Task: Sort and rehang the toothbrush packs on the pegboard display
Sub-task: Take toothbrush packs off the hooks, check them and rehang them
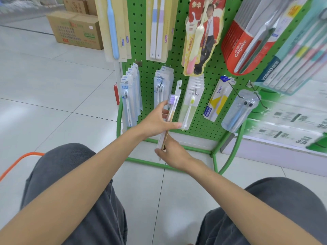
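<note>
A clear toothbrush pack with a purple-bristled brush [172, 101] is held upright in front of the green pegboard [212, 82]. My left hand [157, 121] grips its middle, thumb along the front and fingers behind. Its bottom end is pinched by my right hand [170, 152]. The pack's hook tab is beside the row of hanging packs and on no peg. On the bottom row hang blue-brush packs [130, 98], a stack of grey-brush packs [161, 82], green-brush packs [190, 103], a white and yellow box pack [216, 98] and a clear twin pack [238, 110].
Larger packs hang on the upper pegs, among them a red Colgate stack [242, 45] and a figure-shaped card [201, 38]. Cardboard boxes [76, 29] stand on the tiled floor at back left. The stand's green frame [215, 152] rests on the floor. A white shelf [283, 147] lies to the right.
</note>
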The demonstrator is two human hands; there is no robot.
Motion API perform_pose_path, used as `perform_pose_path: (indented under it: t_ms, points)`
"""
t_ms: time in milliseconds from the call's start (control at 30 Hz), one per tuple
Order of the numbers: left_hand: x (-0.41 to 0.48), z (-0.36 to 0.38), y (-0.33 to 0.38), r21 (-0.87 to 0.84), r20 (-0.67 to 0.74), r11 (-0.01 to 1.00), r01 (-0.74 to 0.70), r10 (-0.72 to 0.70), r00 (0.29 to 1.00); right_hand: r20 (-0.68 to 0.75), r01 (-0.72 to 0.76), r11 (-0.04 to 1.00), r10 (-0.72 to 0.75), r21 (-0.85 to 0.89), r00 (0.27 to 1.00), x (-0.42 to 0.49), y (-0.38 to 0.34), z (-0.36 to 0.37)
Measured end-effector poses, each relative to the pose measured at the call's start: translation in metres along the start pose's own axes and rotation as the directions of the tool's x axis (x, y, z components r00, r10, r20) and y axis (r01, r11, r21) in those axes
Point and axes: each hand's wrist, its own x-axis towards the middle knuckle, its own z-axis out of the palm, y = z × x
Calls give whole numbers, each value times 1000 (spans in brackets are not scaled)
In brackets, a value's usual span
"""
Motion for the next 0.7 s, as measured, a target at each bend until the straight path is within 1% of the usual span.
perform_pose_path:
  t_ms: [33,67,133,200,267,367,467,533,700]
  points:
    - [2,1,-1,3,-30,1000,5,-5,1000,-17,-5,1000,5,-1,1000,-1,0,3]
    - [4,1,-2,-17,-59,1000,15,-17,998,-29,-20,999,21,33,999,-1,1,6]
    - [9,-5,-1,-116,-94,993,38,-49,994,9,-66,977,65,203,998,-1,1,7]
    - [11,-13,0,-234,-95,971,57,-82,992,78,-127,907,105,401,991,0,0,5]
    - [11,-17,1,-346,-76,936,72,-104,992,60,-152,848,142,507,988,4,3,3]
    - [9,-20,1,-494,-58,865,85,-130,990,-12,-133,857,159,497,987,6,4,-2]
    - [10,-20,2,-568,-54,818,92,-149,987,-67,-90,916,127,392,990,6,3,-5]
    - [10,-21,1,-591,-69,801,95,-167,984,-46,-77,928,100,364,994,7,5,-8]
    - [14,-25,-2,-638,-81,758,137,-243,967,87,-40,923,7,384,996,5,5,-22]
